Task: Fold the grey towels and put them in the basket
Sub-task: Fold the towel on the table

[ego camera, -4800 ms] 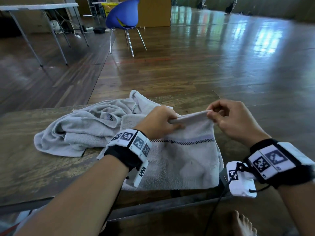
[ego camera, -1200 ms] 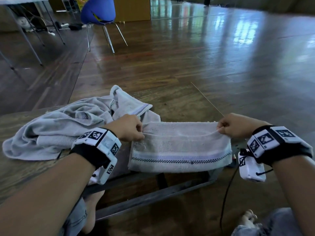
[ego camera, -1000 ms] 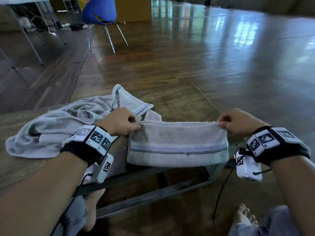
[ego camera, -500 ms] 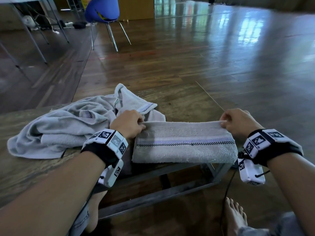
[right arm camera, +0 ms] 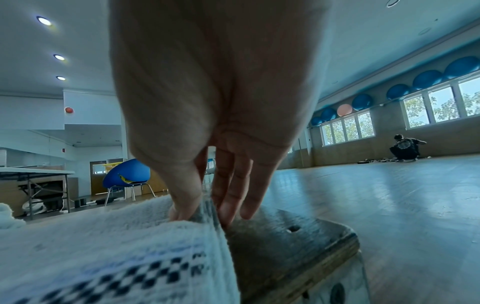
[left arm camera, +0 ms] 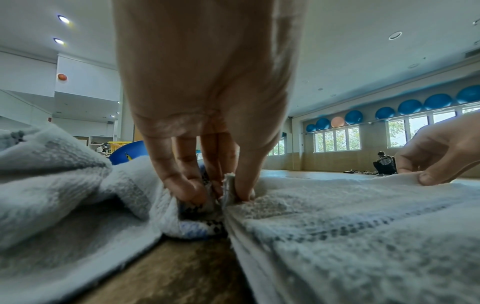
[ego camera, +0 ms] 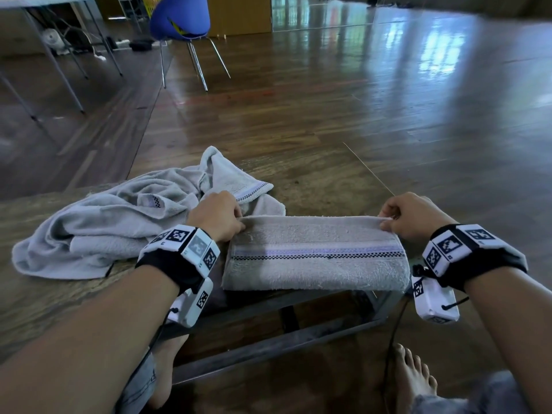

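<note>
A grey towel (ego camera: 316, 258) with a checked stripe lies folded into a long band at the table's near right corner. My left hand (ego camera: 216, 215) pinches its far left corner, seen close in the left wrist view (left arm camera: 228, 191). My right hand (ego camera: 412, 215) pinches the far right corner (right arm camera: 197, 214) between thumb and fingers. A second grey towel (ego camera: 119, 222) lies crumpled on the table to the left, touching the folded one (left arm camera: 350, 236). No basket for the towels is plainly in view.
The wooden table (ego camera: 44, 309) ends just right of the folded towel; its corner (right arm camera: 298, 246) shows in the right wrist view. A blue chair (ego camera: 179, 22) and a folding table (ego camera: 44, 1) stand far back on the floor. A person (right arm camera: 405, 148) crouches by the far wall.
The towel, held up and half open 4.8 s ago, has been folded over into a narrow band and laid flat on the table edge. Both hands keep their pinch on its far corners.
</note>
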A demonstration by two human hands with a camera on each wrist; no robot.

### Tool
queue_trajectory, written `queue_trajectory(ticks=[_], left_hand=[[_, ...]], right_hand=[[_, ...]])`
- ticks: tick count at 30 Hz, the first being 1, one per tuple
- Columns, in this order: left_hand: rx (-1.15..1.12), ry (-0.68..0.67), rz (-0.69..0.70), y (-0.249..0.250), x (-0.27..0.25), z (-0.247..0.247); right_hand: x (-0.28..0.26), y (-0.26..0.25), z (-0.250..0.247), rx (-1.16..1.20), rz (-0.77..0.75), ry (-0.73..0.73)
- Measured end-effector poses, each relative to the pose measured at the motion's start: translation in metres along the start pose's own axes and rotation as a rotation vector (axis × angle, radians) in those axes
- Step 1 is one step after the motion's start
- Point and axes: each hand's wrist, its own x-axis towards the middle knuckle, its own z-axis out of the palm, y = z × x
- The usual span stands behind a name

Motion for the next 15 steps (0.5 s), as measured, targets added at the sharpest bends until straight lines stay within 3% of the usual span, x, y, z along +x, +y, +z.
queue_trajectory(ticks=[6,12,15], left_hand=[[-0.053,0.146,0.052,0.007,-0.008,-0.006],[-0.204,0.345,0.245,0.010,-0.011,-0.016],[-0.215,0.342,0.322,0.013,-0.015,-0.027]], right_hand=[[-0.004,-0.003,-0.007,0.068,-0.009,0.102],[-0.010,-0.003,-0.037,0.123,-0.039,0.335],[-0.025,-0.002,-0.045,0.099,-0.069,0.411]])
